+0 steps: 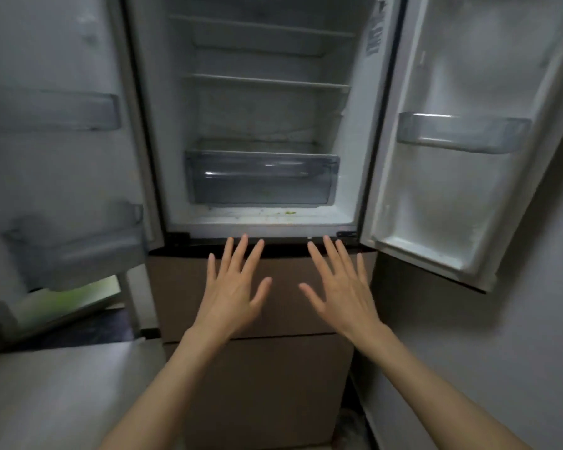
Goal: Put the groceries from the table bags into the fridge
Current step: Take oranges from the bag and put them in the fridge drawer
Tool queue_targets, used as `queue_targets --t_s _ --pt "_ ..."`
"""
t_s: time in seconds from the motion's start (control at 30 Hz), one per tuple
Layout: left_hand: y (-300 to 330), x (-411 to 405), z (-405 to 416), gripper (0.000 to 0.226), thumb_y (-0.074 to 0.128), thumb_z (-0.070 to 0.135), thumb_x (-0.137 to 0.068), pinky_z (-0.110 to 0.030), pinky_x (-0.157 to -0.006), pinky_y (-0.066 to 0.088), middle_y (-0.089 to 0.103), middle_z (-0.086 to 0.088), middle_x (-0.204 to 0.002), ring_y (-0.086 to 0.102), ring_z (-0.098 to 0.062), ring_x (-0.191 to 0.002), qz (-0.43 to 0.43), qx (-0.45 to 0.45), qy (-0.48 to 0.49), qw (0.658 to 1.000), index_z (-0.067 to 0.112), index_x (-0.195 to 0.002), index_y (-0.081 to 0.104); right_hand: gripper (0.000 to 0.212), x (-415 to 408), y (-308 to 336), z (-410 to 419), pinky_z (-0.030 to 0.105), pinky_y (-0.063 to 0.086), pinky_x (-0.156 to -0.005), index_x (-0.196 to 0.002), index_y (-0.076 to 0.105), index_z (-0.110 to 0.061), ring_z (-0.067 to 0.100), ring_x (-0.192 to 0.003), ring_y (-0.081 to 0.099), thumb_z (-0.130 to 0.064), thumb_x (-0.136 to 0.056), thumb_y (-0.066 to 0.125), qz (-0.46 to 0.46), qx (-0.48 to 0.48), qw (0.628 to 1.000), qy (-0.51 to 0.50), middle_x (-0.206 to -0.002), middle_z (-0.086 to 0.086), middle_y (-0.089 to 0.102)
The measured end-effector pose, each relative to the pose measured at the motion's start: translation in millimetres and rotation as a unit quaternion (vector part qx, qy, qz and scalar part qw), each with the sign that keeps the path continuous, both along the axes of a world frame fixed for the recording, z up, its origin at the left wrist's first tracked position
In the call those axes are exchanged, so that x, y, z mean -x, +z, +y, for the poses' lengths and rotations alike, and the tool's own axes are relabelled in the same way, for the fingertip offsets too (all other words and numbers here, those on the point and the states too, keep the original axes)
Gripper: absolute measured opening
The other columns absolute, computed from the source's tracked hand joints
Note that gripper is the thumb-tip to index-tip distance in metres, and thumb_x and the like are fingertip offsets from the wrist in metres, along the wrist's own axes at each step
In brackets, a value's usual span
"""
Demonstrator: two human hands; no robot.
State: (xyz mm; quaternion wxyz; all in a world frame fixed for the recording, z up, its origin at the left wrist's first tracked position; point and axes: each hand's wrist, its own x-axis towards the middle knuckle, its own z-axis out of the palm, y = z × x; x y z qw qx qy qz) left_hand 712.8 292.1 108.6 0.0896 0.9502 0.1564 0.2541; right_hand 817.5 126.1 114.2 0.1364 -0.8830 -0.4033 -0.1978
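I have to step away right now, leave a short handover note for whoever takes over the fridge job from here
Left hand and right hand: both open, fingers spread, holding nothing, held in front of the fridge just below its open compartment.
Fridge: both upper doors stand open. The shelves look bare, and the clear drawer is pushed in and looks empty. A few crumbs lie on the floor of the compartment.
Groceries and table bags: not in view.
Done: doors opened. No groceries are visible inside.
Left: fetch the groceries from the bags, load them into the fridge, close the doors.
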Motion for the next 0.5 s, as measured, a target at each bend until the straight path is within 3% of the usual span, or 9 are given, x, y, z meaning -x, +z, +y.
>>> queue_targets --t_s 0.17,0.5 --pt "-34.2 113.0 56.2 0.079 0.0 0.062 -0.076 -0.043 -0.115 -0.007 -0.008 0.002 -0.158 -0.015 -0.017 -0.143 0.037 0.03 0.1 0.994 0.032 -0.149 0.001 0.069 89.3 -28.0 79.3 0.048 -0.003 -0.115 -0.148 0.002 -0.029 0.022 -0.145 -0.006 -0.051 -0.092 0.036 0.043 0.023 0.991 0.124 -0.158 0.002 -0.002" --pt "-87.0 411.0 120.8 0.08 0.002 0.066 -0.078 -0.04 -0.114 -0.008 -0.008 0.003 -0.158 -0.014 -0.017 -0.144 0.088 0.098 0.302 0.944 0.03 -0.149 0.004 0.067 341.7 -74.7 219.1 0.046 -0.005 -0.115 -0.149 0.004 -0.028 0.02 -0.146 -0.005 -0.049 -0.095 0.037 0.104 0.066 0.937 0.328 -0.158 0.002 0.001"
